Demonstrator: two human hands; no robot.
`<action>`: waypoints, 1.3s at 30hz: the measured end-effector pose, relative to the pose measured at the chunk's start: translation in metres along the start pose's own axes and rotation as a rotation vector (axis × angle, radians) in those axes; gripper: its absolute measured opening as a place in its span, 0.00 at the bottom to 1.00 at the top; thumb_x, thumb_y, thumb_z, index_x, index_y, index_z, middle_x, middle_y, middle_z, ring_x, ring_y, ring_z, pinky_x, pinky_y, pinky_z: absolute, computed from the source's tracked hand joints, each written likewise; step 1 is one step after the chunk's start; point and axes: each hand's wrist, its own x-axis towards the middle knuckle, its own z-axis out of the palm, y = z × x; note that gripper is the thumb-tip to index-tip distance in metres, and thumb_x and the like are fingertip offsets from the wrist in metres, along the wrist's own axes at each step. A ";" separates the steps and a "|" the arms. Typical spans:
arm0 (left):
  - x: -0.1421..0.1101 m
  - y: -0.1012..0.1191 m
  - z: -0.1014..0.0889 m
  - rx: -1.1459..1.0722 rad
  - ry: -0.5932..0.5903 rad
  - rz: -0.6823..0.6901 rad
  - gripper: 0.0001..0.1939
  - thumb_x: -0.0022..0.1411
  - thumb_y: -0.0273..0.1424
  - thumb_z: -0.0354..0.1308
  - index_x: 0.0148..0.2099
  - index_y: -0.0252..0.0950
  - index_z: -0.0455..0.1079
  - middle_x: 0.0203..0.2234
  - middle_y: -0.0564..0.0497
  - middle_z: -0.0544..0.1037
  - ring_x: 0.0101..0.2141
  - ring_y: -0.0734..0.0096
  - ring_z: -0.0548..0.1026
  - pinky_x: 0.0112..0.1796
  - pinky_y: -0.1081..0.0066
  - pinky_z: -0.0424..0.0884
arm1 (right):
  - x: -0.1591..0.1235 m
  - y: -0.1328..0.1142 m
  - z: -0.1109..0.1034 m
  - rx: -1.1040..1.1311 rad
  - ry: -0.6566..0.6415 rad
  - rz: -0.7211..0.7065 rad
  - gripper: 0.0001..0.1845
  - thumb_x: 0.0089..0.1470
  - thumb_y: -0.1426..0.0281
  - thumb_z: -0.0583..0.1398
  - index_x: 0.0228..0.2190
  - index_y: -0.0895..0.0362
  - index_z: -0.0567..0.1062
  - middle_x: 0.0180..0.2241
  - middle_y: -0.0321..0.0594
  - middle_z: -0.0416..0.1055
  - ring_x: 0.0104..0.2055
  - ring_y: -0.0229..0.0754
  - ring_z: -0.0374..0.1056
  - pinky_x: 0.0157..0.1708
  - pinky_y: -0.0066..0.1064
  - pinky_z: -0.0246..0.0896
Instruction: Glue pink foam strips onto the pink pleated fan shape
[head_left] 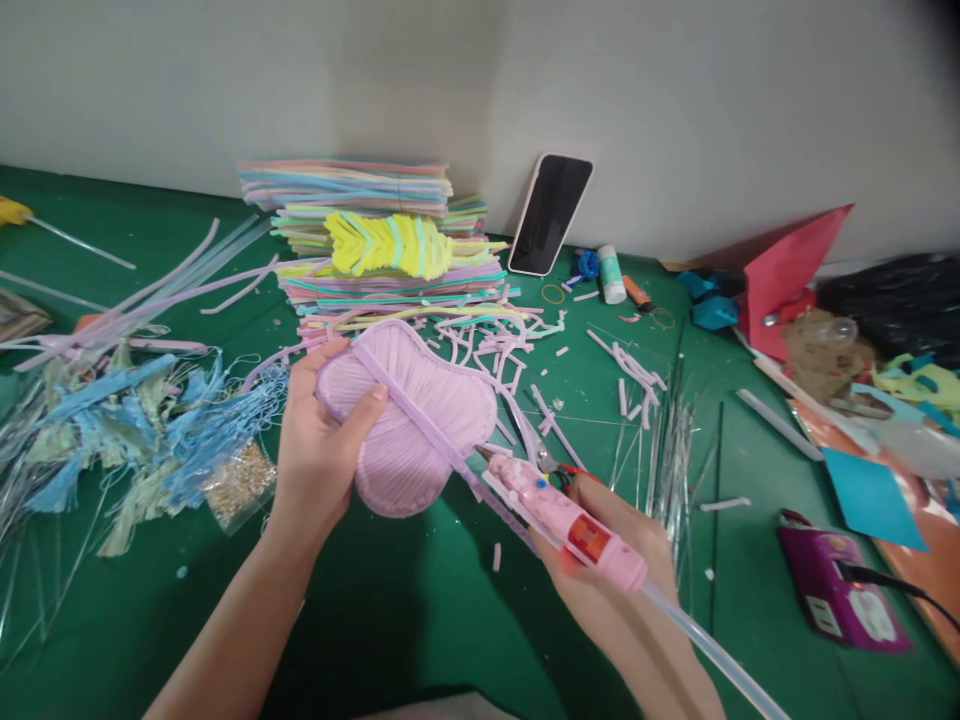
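Observation:
My left hand (319,435) grips a lilac lobed piece (416,465) covered in rows of pipe cleaner, thumb on its front. A lilac pipe cleaner strip (412,405) runs slantwise across that piece and trails past its lower right edge. In my right hand (600,560) is a pink hot glue gun (559,515), its nozzle close to the piece's right edge and the strip. A clear glue stick (712,650) sticks out of its back end. Metal cutters (551,462) with red-orange handles also show at the right hand, whose fingers partly hide them.
Pipe cleaner bundles (345,190) and a yellow pipe cleaner piece (390,245) lie by the wall. A phone (551,213) leans there. Blue tassels (217,410) and a bag of gold beads (238,483) lie left; wires (675,470) and a purple power box (840,590) lie right.

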 end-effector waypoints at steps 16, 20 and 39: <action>0.000 0.000 -0.001 0.000 -0.007 -0.012 0.28 0.51 0.32 0.66 0.55 0.41 0.64 0.46 0.48 0.75 0.46 0.58 0.74 0.47 0.58 0.72 | -0.002 -0.017 -0.015 0.040 -0.111 -0.036 0.11 0.44 0.70 0.58 0.18 0.54 0.58 0.16 0.26 0.54 0.18 0.31 0.48 0.18 0.24 0.44; 0.000 0.000 -0.001 0.011 -0.010 -0.002 0.28 0.52 0.32 0.66 0.55 0.41 0.63 0.47 0.47 0.74 0.47 0.58 0.74 0.47 0.57 0.72 | -0.001 -0.014 -0.013 0.076 -0.130 -0.044 0.12 0.43 0.70 0.59 0.18 0.54 0.59 0.16 0.27 0.54 0.18 0.31 0.49 0.18 0.24 0.46; 0.000 0.000 0.000 0.023 -0.006 -0.011 0.27 0.51 0.32 0.66 0.54 0.43 0.64 0.47 0.49 0.74 0.46 0.59 0.73 0.45 0.61 0.73 | 0.005 0.002 -0.008 -0.028 -0.174 -0.169 0.20 0.46 0.70 0.61 0.19 0.53 0.52 0.16 0.25 0.51 0.16 0.29 0.49 0.15 0.23 0.45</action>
